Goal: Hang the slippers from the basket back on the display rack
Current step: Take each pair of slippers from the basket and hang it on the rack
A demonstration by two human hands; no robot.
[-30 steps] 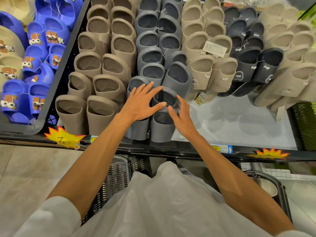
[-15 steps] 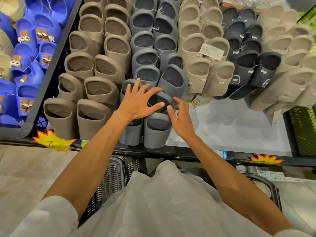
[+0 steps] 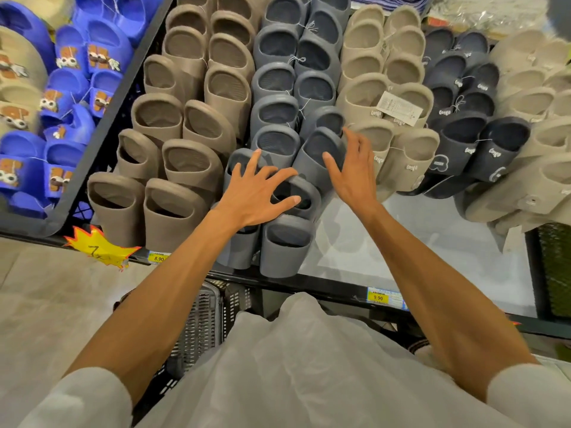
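Observation:
A column of grey slippers (image 3: 279,140) hangs on the display rack (image 3: 411,251) in front of me. My left hand (image 3: 258,193) lies spread with straight fingers over a grey slipper (image 3: 304,196) low in that column, thumb across its opening. My right hand (image 3: 352,171) is open beside it, its fingers against the side of the tilted grey slipper (image 3: 318,156) just above. The lowest grey pair (image 3: 285,245) stands at the rack's bottom edge. The dark basket (image 3: 200,319) sits on the floor below, mostly hidden by my white shirt.
Brown slippers (image 3: 173,193) hang left of the grey column, beige ones (image 3: 398,149) and navy ones (image 3: 463,146) to the right. Blue slippers (image 3: 61,125) fill the neighbouring rack. A bare white panel shows at lower right. Yellow price tags (image 3: 99,248) line the black bottom rail.
My right hand has lifted from the lower grey slipper up to the side of the tilted one above. My left hand stays spread on the lower slipper. The view has come closer.

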